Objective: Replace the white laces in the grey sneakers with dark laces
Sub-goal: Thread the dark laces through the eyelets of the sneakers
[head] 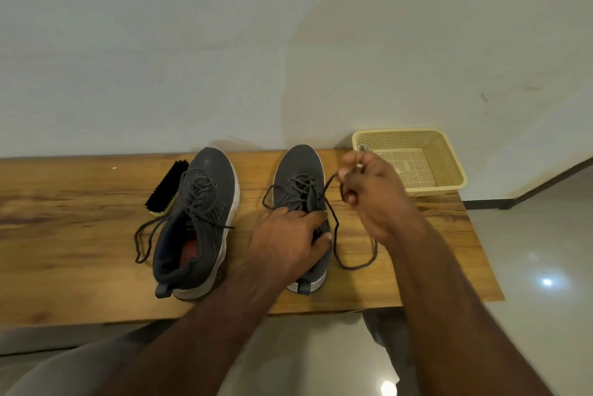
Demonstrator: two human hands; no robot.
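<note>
Right sneaker getting its dark lace, one hand pinning the shoe and the other pulling the lace up.

The right sneaker (300,171) sits toe-to-the-wall on the wooden bench (80,254), dark lace (335,225) already crossed through its eyelets, and there's the left hand (285,241) pressed down flat over the tongue and collar, fingers spread, thumb on the shoe's right side. The right hand (372,190) is lifted above the bench just right of the shoe, fingers pinched together on the lace end, a slack loop trailing down onto the wood. Over to the left, the left sneaker (199,222) stands parallel, dark lace threaded, ends loose on the bench. A black brush (165,187) lies touching its outer side. Behind the right hand, a yellow perforated basket (446,158) sits at the bench's far right corner, something pale in its left corner, too hidden to identify.
</note>
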